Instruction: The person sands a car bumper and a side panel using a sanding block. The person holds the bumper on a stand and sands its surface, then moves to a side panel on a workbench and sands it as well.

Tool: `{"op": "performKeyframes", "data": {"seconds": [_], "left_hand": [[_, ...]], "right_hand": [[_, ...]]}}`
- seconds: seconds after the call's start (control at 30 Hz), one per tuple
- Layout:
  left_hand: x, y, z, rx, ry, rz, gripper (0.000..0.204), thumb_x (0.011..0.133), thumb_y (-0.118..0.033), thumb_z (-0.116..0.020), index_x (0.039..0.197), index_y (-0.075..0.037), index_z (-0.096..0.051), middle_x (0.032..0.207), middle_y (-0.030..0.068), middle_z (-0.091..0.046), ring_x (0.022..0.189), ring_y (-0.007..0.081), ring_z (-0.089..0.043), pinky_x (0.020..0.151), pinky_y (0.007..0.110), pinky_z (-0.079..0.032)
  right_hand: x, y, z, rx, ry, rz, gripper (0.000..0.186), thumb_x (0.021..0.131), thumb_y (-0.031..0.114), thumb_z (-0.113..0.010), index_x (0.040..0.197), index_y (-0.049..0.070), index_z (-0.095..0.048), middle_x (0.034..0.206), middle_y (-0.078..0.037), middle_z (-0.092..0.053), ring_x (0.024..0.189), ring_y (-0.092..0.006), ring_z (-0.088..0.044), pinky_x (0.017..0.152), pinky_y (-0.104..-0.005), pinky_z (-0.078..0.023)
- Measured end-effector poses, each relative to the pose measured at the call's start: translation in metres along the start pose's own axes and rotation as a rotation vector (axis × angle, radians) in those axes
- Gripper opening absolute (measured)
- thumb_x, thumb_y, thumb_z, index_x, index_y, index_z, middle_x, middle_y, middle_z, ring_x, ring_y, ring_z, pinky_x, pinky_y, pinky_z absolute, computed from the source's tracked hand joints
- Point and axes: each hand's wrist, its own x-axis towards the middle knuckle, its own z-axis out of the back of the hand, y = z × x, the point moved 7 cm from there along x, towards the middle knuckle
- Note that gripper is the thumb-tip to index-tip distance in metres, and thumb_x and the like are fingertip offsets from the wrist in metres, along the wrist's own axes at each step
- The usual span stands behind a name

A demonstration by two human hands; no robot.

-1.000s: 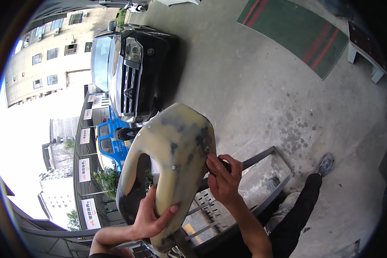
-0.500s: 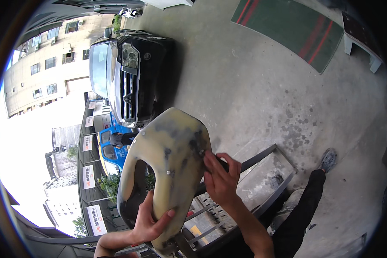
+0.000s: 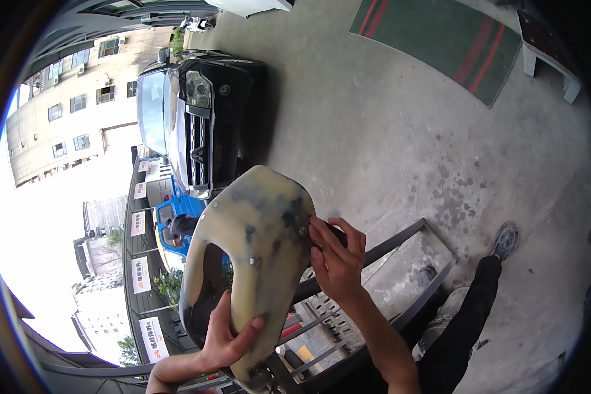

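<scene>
A curved moulded panel (image 3: 259, 210), pale yellow with grey-black blotches, is tilted up in front of me. It has a long rounded opening on its left side and small round fittings on its face. My left hand (image 3: 226, 338) grips the narrow lower part beside the opening, thumb on the front face. At the right edge, by the darkest patch, my right hand (image 3: 338, 262) presses bent fingertips against the panel. A small dark thing shows among its fingers; I cannot make out what it is.
Below the panel stands a dark metal frame (image 3: 394, 243) with bars. A black car (image 3: 207, 125) is parked ahead to the left, a blue vehicle (image 3: 171, 210) nearer. On the concrete floor lie a green mat (image 3: 433, 46) and, beside it, a low bench (image 3: 551, 59). A person (image 3: 184, 226) bends near the blue vehicle.
My right fingertips have shifted slightly up and left along the panel's edge. The panel's right edge has moved a little left. My left hand keeps its hold. The person behind has bent over.
</scene>
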Motion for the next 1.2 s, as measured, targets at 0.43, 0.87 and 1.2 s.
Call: {"op": "performKeyframes", "data": {"seconds": [0.43, 0.87, 1.2], "left_hand": [[-0.001, -0.009, -0.003, 0.075, 0.0, -0.066, 0.045, 0.092, -0.023, -0.072, 0.119, 0.006, -0.051, 0.1, 0.0118, -0.066, 0.093, 0.014, -0.06, 0.083, 0.031, -0.05], [0.002, -0.002, 0.0, 0.005, 0.013, 0.005, 0.049, 0.092, -0.021, -0.072, 0.125, 0.006, -0.049, 0.103, 0.0118, -0.066, 0.096, 0.015, -0.06, 0.085, 0.033, -0.05], [0.001, -0.001, 0.0, 0.038, 0.008, 0.003, 0.047, 0.092, -0.025, -0.072, 0.121, 0.005, -0.05, 0.103, 0.0117, -0.065, 0.096, 0.0146, -0.06, 0.084, 0.032, -0.05]], "right_hand": [[-0.029, 0.017, 0.01, 0.052, 0.012, 0.025, 0.03, 0.091, 0.018, -0.063, 0.114, 0.002, -0.074, 0.135, -0.001, -0.065, 0.119, -0.0244, -0.055, 0.094, -0.0408, -0.039], [0.004, 0.001, 0.002, -0.052, -0.008, 0.056, 0.032, 0.089, 0.018, -0.064, 0.114, -0.001, -0.072, 0.135, -0.003, -0.065, 0.12, -0.0276, -0.055, 0.094, -0.0429, -0.038], [0.007, 0.002, 0.0, -0.098, -0.05, 0.07, 0.026, 0.09, 0.02, -0.064, 0.107, 0.002, -0.074, 0.134, -0.001, -0.065, 0.121, -0.0262, -0.055, 0.091, -0.0435, -0.039]]}}
